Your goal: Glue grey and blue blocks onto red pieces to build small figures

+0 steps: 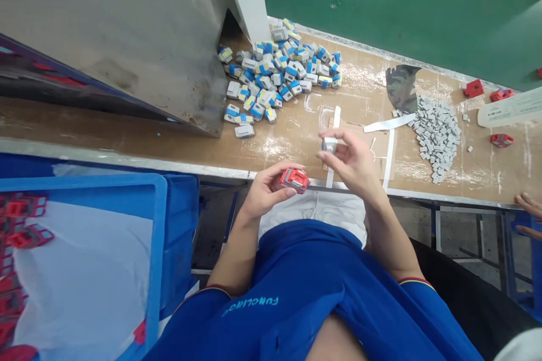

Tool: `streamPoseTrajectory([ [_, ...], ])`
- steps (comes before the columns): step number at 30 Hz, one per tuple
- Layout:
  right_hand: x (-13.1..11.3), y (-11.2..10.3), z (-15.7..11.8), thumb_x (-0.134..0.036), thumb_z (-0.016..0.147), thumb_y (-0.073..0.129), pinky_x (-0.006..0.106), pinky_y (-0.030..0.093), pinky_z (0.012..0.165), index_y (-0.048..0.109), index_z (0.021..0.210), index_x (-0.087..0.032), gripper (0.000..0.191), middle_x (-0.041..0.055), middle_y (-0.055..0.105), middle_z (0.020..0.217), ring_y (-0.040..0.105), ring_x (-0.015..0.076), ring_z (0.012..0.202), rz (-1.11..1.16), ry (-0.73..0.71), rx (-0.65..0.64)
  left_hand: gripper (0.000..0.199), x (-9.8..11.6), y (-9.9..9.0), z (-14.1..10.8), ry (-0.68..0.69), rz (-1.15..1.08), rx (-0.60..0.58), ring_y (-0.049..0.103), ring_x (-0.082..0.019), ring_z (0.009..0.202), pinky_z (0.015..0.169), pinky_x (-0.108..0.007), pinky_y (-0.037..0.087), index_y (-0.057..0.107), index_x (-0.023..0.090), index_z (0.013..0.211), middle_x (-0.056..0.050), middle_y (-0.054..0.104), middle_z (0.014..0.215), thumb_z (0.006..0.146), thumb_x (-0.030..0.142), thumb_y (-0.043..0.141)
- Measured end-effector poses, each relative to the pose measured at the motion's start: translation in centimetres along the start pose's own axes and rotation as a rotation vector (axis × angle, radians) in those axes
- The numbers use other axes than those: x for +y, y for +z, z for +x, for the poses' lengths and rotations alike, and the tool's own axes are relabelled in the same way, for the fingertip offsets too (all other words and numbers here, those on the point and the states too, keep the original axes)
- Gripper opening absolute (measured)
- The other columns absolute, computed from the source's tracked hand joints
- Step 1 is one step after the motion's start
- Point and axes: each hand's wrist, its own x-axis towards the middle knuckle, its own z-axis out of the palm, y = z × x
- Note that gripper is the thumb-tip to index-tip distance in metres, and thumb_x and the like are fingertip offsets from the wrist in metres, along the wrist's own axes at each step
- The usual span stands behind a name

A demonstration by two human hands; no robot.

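Crate (157,225) of blue plastic, cut off at the left edge, holding red pieces (31,236). Next, blue-and-grey blocks (271,79) heaped on the desk (351,93). The left hand's (265,189) fingers grasp a red toy shell (295,179), partly covered, by the desk's near edge. The right hand's (353,161) fingers pinch a white-and-blue block (329,145), partly hidden. Farther right, small grey parts (438,135); another person's hand (531,208), mostly out of frame.
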Motion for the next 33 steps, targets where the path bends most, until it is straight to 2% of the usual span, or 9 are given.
streamPoseTrajectory([
  [3,-0.9,-0.5,-5.2,-0.038,0.087,0.090,0.027,0.063,0.070,0.074,0.115,-0.022,0.036,0.0050,0.079,0.102,0.072,0.0151,0.083,0.257,0.176,-0.048,0.050,-0.4,0.4,0.3,-0.027,-0.100,-0.057,0.085,-0.023,0.088,0.080,-0.029,0.069,0.083,0.021,0.124,-0.010,0.085,0.108,0.080,0.040,0.097],
  [5,-0.7,-0.8,-7.5,-0.037,0.082,0.095,0.026,0.061,0.066,0.080,0.114,-0.023,0.038,0.0044,0.081,0.097,0.072,0.0153,0.080,0.348,0.257,-0.025,0.050,-0.6,0.9,0.6,-0.054,-0.165,-0.115,0.086,-0.024,0.088,0.078,-0.029,0.069,0.083,0.021,0.124,-0.011,0.086,0.109,0.080,0.041,0.097],
  [8,0.2,-1.3,-9.2,-0.038,0.079,0.098,0.024,0.058,0.063,0.085,0.118,-0.028,0.042,0.0027,0.082,0.095,0.068,0.0125,0.073,0.437,0.334,0.034,0.047,-0.8,1.8,1.0,-0.093,-0.204,-0.182,0.086,-0.024,0.089,0.080,-0.030,0.070,0.083,0.022,0.124,-0.012,0.086,0.111,0.081,0.038,0.097],
  [11,1.1,-1.7,-10.0,-0.050,0.085,0.093,0.027,0.059,0.067,0.086,0.122,-0.028,0.043,0.0015,0.079,0.085,0.066,0.0123,0.070,0.511,0.341,0.045,0.047,-1.0,2.7,1.3,-0.122,-0.190,-0.242,0.086,-0.024,0.089,0.078,-0.031,0.070,0.082,0.022,0.125,-0.013,0.086,0.111,0.083,0.038,0.095],
  [15,1.2,-2.1,-10.5,-0.058,0.095,0.081,0.033,0.064,0.074,0.083,0.129,-0.027,0.046,0.0049,0.081,0.102,0.070,0.0132,0.072,0.503,0.309,0.058,0.046,-1.1,3.7,1.9,-0.090,-0.099,-0.285,0.084,-0.024,0.091,0.077,-0.030,0.069,0.082,0.020,0.125,-0.014,0.085,0.110,0.085,0.041,0.093],
  [19,0.6,-1.9,-10.6,-0.044,0.098,0.082,0.029,0.064,0.073,0.082,0.127,-0.030,0.033,0.0031,0.081,0.108,0.073,0.0123,0.075,0.388,0.176,0.166,0.044,-1.0,4.7,2.5,-0.019,0.065,-0.245,0.081,-0.023,0.097,0.085,-0.029,0.067,0.084,0.018,0.121,-0.014,0.083,0.111,0.084,0.041,0.093],
  [23,0.0,-1.4,-10.3,-0.035,0.098,0.082,0.030,0.063,0.079,0.080,0.125,-0.028,0.028,0.0045,0.082,0.111,0.075,0.0160,0.090,0.119,0.042,0.320,0.042,-0.9,5.5,2.6,0.000,0.137,-0.219,0.078,-0.017,0.094,0.086,-0.025,0.063,0.083,0.022,0.126,-0.009,0.081,0.107,0.087,0.034,0.092],
  [28,0.0,-1.4,-10.1,-0.028,0.099,0.080,0.032,0.062,0.081,0.081,0.123,-0.028,0.024,0.0031,0.079,0.103,0.072,0.0163,0.090,-0.020,-0.071,0.301,0.042,-0.7,5.8,2.5,-0.017,0.156,-0.222,0.077,-0.017,0.098,0.087,-0.025,0.063,0.081,0.023,0.128,-0.009,0.081,0.113,0.088,0.032,0.091],
  [33,0.1,-1.9,-10.1,-0.023,0.098,0.081,0.032,0.062,0.083,0.082,0.124,-0.030,0.026,0.0033,0.079,0.104,0.073,0.0167,0.092,-0.067,-0.117,0.262,0.047,-0.3,6.0,2.4,-0.098,0.173,-0.200,0.076,-0.021,0.100,0.087,-0.028,0.063,0.081,0.019,0.126,-0.011,0.081,0.114,0.088,0.044,0.091],
])
